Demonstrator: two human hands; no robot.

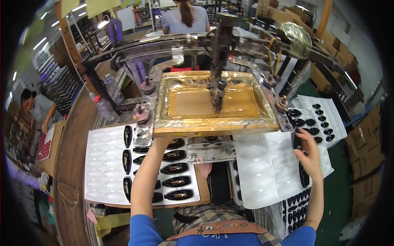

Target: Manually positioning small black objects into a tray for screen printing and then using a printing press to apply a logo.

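My left forearm point(145, 178) reaches up beneath the near edge of a wooden-framed printing screen point(213, 126); the frame hides the hand and its fingers. Below the screen is a metal holder point(211, 151). At the right, my right hand point(310, 151) has its thumb and fingers curled about a glossy black oval piece point(298, 140) beside a white moulded tray sheet point(262, 176). To the left, another white tray point(104, 164) carries glossy black oval pieces point(176, 168) with gold printing, several in columns.
Above the screen stands a dark vertical press arm point(221, 53) on a metal frame. More black pieces lie on a white sheet point(328, 110) at the far right. Plastic bottles point(113, 88) stand at left. Co-workers point(186, 18) sit beyond; cardboard boxes point(283, 18) are stacked behind.
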